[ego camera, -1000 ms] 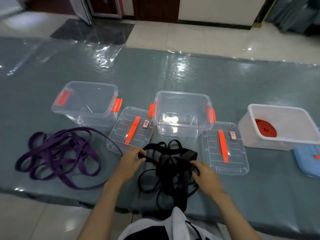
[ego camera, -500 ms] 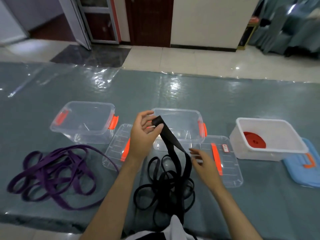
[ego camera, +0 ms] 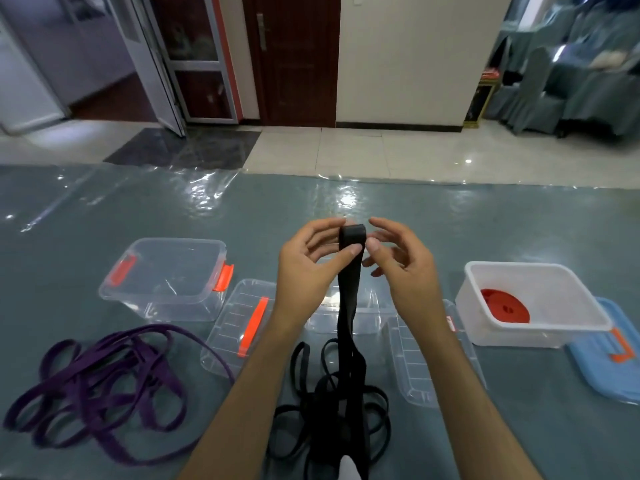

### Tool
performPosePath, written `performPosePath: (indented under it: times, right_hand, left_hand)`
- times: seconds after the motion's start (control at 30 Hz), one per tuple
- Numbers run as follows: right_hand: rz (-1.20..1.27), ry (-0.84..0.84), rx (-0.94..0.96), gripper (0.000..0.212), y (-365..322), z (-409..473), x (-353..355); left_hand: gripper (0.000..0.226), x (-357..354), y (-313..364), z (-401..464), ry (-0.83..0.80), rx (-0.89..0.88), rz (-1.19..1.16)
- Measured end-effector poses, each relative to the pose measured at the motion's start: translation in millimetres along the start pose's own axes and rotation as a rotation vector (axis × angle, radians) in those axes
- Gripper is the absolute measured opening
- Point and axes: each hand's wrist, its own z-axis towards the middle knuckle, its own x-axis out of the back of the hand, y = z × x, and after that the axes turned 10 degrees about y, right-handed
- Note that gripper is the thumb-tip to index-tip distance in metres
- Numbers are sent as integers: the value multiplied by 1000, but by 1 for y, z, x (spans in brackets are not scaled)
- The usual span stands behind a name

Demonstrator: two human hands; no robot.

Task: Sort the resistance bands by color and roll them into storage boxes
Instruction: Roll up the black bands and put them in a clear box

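At the lower left of the frame the purple bands [ego camera: 100, 382] lie in a loose tangle on the table [ego camera: 450, 220], just in front of an empty clear box [ego camera: 166, 275]. In the centre, the left hand [ego camera: 308, 268] pinches the folded top end of a black band [ego camera: 350, 289] between thumb and fingers. The right hand [ego camera: 401, 261] touches the same fold with its thumb, its fingers loosely spread, not clamped. The band hangs limp to the black pile [ego camera: 332, 403] at the bottom centre, so it looks soft, light and floppy. A roll would likely spring loose, so hold the fold tight. At the right, a white box [ego camera: 533, 306] holds a red roll [ego camera: 505, 306].
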Motion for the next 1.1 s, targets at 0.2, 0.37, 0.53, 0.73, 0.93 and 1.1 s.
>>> performPosePath:
  times: [0.2, 0.37, 0.53, 0.73, 0.93, 1.1]
  right_hand:
    - [38, -10, -82, 15, -4, 4, -9]
    - [83, 3, -142, 17, -4, 10, -6]
    - [167, -29, -166, 19, -1, 13, -1]
    - [120, -32, -162, 24, 4, 17, 3]
    - [146, 2, -207, 26, 5, 17, 5]
    - [250, 41, -291, 18, 7, 17, 6]
  left_hand:
    - [21, -5, -13, -5, 33, -204, 195]
    - [35, 4, -21, -4, -56, -141, 241]
    - [42, 10, -30, -4, -148, -69, 140]
    - [33, 8, -36, 0, -53, -131, 231]
    - [37, 1, -46, -6, -136, -115, 248]
    - [37, -1, -41, -4, -139, -365, 400]
